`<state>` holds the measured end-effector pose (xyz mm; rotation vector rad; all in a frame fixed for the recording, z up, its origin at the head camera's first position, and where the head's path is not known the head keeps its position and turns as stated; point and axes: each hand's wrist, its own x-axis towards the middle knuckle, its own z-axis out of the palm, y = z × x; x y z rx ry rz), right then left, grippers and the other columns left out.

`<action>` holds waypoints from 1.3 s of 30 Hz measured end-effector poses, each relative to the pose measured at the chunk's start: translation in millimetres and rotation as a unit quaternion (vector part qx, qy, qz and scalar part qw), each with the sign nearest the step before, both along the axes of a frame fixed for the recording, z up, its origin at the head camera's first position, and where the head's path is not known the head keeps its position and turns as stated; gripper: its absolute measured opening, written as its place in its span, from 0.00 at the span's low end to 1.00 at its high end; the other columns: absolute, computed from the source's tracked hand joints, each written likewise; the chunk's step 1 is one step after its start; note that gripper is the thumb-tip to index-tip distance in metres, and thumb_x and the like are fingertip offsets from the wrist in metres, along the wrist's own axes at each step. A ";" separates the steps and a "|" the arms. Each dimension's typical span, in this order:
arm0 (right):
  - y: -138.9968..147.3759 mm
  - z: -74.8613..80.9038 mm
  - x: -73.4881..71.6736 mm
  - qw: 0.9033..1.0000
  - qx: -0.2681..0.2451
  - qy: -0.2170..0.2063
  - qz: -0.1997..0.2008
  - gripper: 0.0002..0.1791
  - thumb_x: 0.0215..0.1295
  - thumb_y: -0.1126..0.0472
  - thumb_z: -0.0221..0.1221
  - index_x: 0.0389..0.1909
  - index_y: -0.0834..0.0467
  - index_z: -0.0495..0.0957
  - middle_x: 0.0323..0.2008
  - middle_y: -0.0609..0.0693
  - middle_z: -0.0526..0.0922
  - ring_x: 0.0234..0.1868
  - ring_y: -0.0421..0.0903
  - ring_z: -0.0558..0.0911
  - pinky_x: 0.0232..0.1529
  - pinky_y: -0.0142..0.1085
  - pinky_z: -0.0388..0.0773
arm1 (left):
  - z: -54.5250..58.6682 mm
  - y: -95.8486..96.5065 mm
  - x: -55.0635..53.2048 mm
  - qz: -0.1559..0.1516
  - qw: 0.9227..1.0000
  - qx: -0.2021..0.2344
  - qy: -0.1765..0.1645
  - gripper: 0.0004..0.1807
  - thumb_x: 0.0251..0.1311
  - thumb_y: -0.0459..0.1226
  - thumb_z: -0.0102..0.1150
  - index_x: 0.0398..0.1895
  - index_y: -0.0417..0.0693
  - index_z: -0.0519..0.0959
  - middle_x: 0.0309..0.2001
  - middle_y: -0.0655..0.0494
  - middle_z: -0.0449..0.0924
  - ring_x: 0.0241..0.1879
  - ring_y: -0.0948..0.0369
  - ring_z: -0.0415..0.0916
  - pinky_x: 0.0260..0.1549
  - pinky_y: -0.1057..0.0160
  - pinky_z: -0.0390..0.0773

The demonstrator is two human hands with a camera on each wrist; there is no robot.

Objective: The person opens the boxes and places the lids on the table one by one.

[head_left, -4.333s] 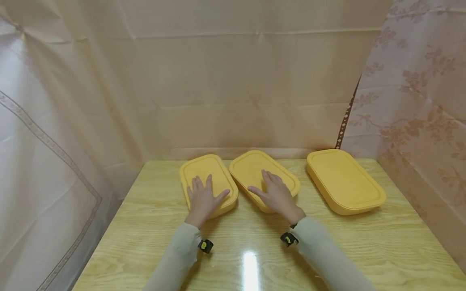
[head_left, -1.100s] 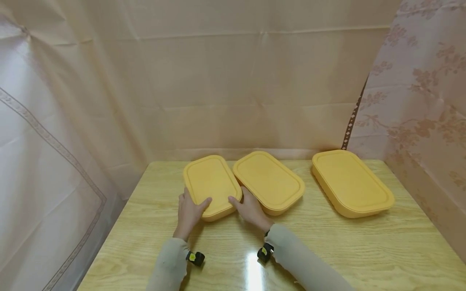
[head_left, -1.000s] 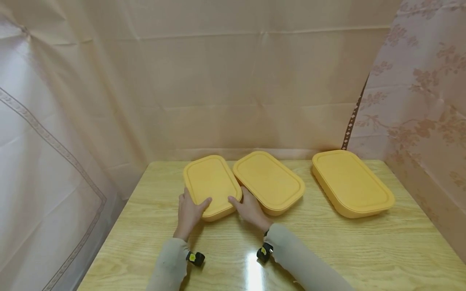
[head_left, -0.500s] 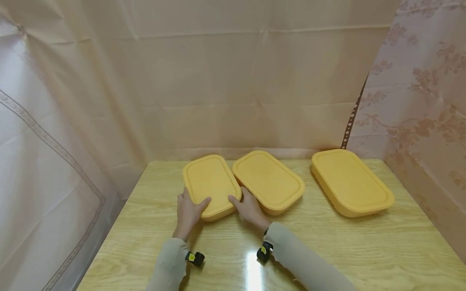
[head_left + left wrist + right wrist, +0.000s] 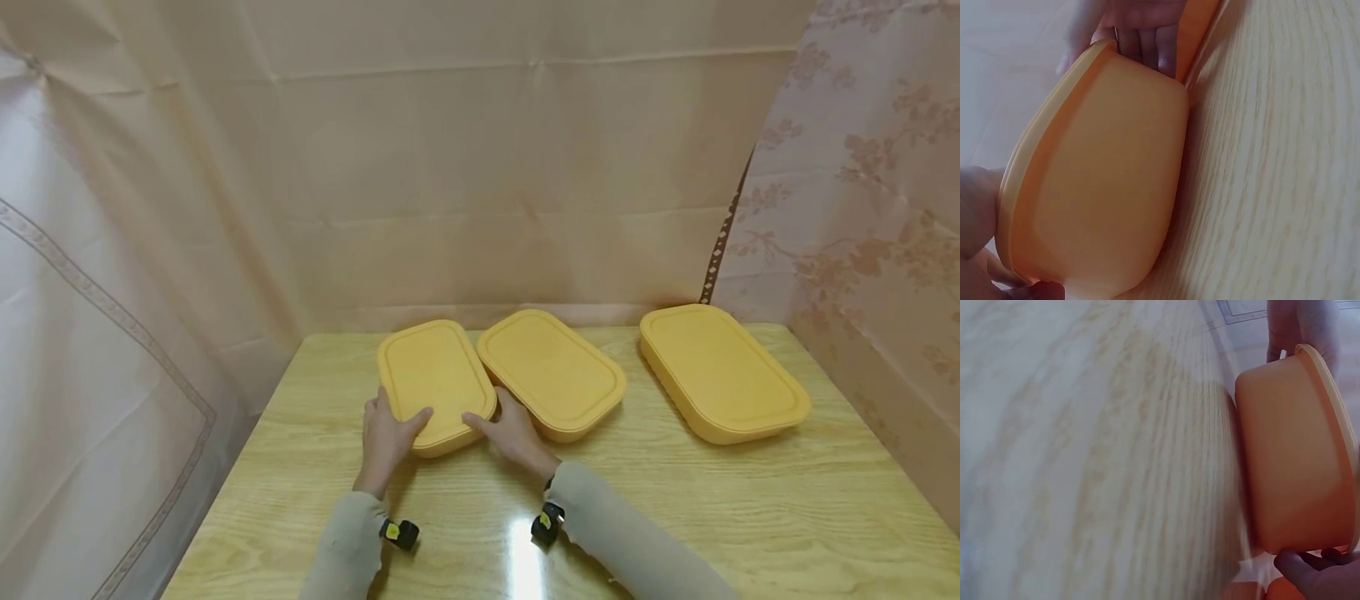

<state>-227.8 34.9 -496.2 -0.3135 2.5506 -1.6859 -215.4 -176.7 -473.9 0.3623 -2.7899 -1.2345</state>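
Observation:
Three yellow lidded storage boxes sit on the table. Both hands are at the near end of the left box (image 5: 435,379). My left hand (image 5: 387,437) grips its left side, thumb over the lid edge and fingers down the wall. My right hand (image 5: 513,433) holds the opposite near corner, its thumb on the lid and its fingers between this box and the middle box (image 5: 551,371). In the left wrist view, the box's end wall (image 5: 1104,169) shows between the two hands. Fingers (image 5: 1300,569) of the right hand curl at the box's lower edge in the right wrist view.
The right box (image 5: 723,367) stands apart at the back right of the wooden table (image 5: 600,517). A beige cloth (image 5: 480,167) hangs behind the table, with a floral cloth (image 5: 877,242) on the right. Light glares off the table front (image 5: 525,558).
Earlier, the hands lay spread over the lids of the left and middle boxes; now both hold the left box. Lately the right thumb slid slightly left over its lid.

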 end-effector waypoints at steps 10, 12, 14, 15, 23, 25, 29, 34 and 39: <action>-1.4 1.3 5.6 1.000 -0.014 -0.013 0.013 0.43 0.47 0.45 0.74 0.62 0.58 0.69 0.54 0.52 0.81 0.58 0.50 0.78 0.61 0.48 0.73 | 0.0 -6.8 1.6 -0.015 1.000 0.008 0.008 0.56 0.57 0.53 0.65 0.76 0.33 0.44 0.69 0.28 0.52 0.68 0.34 0.56 0.67 0.39 0.61; -1.9 2.7 6.1 1.000 -0.021 -0.011 0.015 0.43 0.47 0.46 0.74 0.62 0.58 0.69 0.55 0.52 0.80 0.58 0.50 0.78 0.60 0.48 0.74 | 1.1 -7.8 0.9 -0.015 1.000 0.012 0.009 0.56 0.57 0.52 0.65 0.76 0.33 0.44 0.70 0.28 0.52 0.68 0.34 0.56 0.67 0.39 0.60; -2.4 3.9 6.4 1.000 -0.021 -0.010 0.016 0.43 0.47 0.48 0.75 0.62 0.58 0.68 0.55 0.53 0.80 0.57 0.51 0.78 0.57 0.47 0.76 | 2.0 -8.9 -0.2 -0.016 1.000 0.016 0.009 0.56 0.56 0.53 0.65 0.76 0.33 0.43 0.70 0.29 0.52 0.69 0.34 0.55 0.68 0.40 0.60; -2.7 4.4 6.6 1.000 -0.022 -0.011 0.017 0.43 0.47 0.49 0.75 0.62 0.58 0.68 0.55 0.53 0.80 0.57 0.51 0.79 0.56 0.46 0.77 | 2.0 -9.7 -0.9 -0.016 1.000 0.019 0.009 0.57 0.56 0.53 0.65 0.76 0.34 0.44 0.70 0.29 0.52 0.69 0.35 0.55 0.68 0.40 0.59; -6.3 6.4 7.7 1.000 -0.013 -0.009 0.023 0.46 0.47 0.54 0.76 0.66 0.57 0.65 0.60 0.55 0.77 0.59 0.53 0.77 0.58 0.47 0.76 | -0.9 -17.1 -4.8 -0.023 0.999 0.035 0.010 0.57 0.57 0.54 0.65 0.77 0.36 0.43 0.72 0.32 0.51 0.70 0.37 0.55 0.69 0.41 0.59; -7.7 7.1 7.7 1.000 -0.011 -0.005 0.027 0.47 0.48 0.56 0.75 0.69 0.56 0.62 0.63 0.55 0.75 0.59 0.55 0.77 0.59 0.48 0.76 | -0.4 -19.5 -5.8 -0.024 0.999 0.042 0.014 0.56 0.57 0.54 0.65 0.77 0.37 0.43 0.72 0.33 0.51 0.70 0.38 0.54 0.69 0.42 0.59; -11.0 8.1 6.6 0.999 -0.009 0.015 0.032 0.51 0.49 0.58 0.74 0.73 0.52 0.58 0.67 0.55 0.71 0.62 0.55 0.76 0.58 0.48 0.77 | 2.8 -25.3 -8.2 -0.032 0.998 0.052 0.017 0.55 0.58 0.53 0.65 0.77 0.36 0.44 0.71 0.33 0.52 0.71 0.39 0.54 0.69 0.42 0.58; -14.3 7.8 7.3 0.999 -0.021 0.030 0.026 0.52 0.48 0.61 0.74 0.74 0.52 0.57 0.65 0.54 0.74 0.62 0.54 0.76 0.57 0.47 0.78 | 6.3 -31.5 -12.7 -0.047 0.997 0.051 0.015 0.56 0.57 0.53 0.65 0.76 0.36 0.44 0.70 0.32 0.53 0.70 0.38 0.55 0.68 0.41 0.59; -18.6 5.0 7.0 0.998 -0.034 0.039 0.018 0.50 0.48 0.64 0.74 0.72 0.53 0.59 0.60 0.54 0.77 0.57 0.53 0.78 0.54 0.44 0.80 | 7.2 -37.7 -18.5 -0.058 0.997 0.048 0.009 0.56 0.57 0.52 0.66 0.77 0.37 0.44 0.71 0.32 0.53 0.70 0.37 0.54 0.69 0.41 0.58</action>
